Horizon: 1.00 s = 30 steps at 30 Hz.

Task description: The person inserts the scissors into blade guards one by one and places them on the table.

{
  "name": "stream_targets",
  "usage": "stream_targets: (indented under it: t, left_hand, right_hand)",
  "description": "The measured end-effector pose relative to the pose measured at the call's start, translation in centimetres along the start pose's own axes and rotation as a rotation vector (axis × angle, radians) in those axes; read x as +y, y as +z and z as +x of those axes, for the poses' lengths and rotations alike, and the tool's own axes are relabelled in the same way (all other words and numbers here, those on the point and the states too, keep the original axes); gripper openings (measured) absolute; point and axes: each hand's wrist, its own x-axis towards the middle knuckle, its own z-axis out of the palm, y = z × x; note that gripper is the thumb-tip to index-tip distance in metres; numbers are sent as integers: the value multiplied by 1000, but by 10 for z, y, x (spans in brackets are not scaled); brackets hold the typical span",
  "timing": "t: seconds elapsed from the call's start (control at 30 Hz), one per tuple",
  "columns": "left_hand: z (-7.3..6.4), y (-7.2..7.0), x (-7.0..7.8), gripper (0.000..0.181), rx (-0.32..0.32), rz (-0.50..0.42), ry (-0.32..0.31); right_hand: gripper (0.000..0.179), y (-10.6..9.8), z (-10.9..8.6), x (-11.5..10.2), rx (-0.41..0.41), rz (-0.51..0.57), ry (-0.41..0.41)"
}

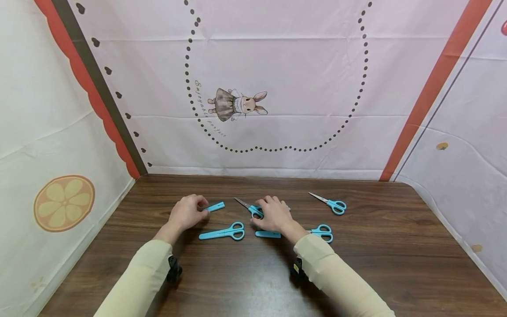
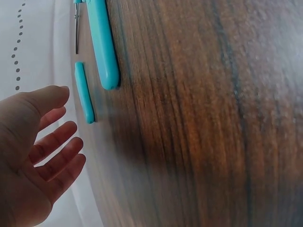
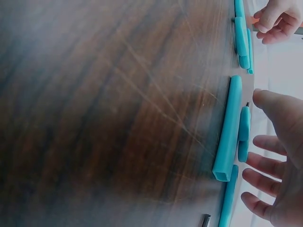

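My left hand [image 1: 188, 212] hovers with relaxed fingers beside a light-blue blade cover [image 1: 215, 207]. In the left wrist view, its thumb and fingers are apart from that cover [image 2: 84, 94]. My right hand [image 1: 274, 214] is over the light-blue handles of uncovered scissors [image 1: 255, 212], whose blades point back left. In the right wrist view, the loosely bent fingers are spread near those handles [image 3: 244, 135] and hold nothing. A second cover [image 1: 268, 234] lies in front of the right hand; a third [image 3: 229, 198] is mostly hidden behind it in the head view.
Scissors in their cover [image 1: 222, 233] lie front left, between the hands. Other scissors [image 1: 322, 233] are partly hidden by the right wrist. Uncovered scissors [image 1: 332, 204] lie at the back right of the wooden table [image 1: 396, 246]. A printed cloth [image 1: 297, 88] hangs behind.
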Motion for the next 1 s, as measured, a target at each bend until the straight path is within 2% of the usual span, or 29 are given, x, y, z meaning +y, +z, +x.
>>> stream_targets:
  t: [0.3,0.6,1.0]
  left_hand:
    - [3,4,-2,22,-17,-5,-10]
    - [6,10,-3,24,-35,10,-20]
    - [9,12,-2,26,-55,35,-39]
  right_hand:
    - [52,1,0,0,-2,18,1]
    - [56,2,3,-3,-38,-24,30]
    - [58,6,5,-2,-54,-74,22]
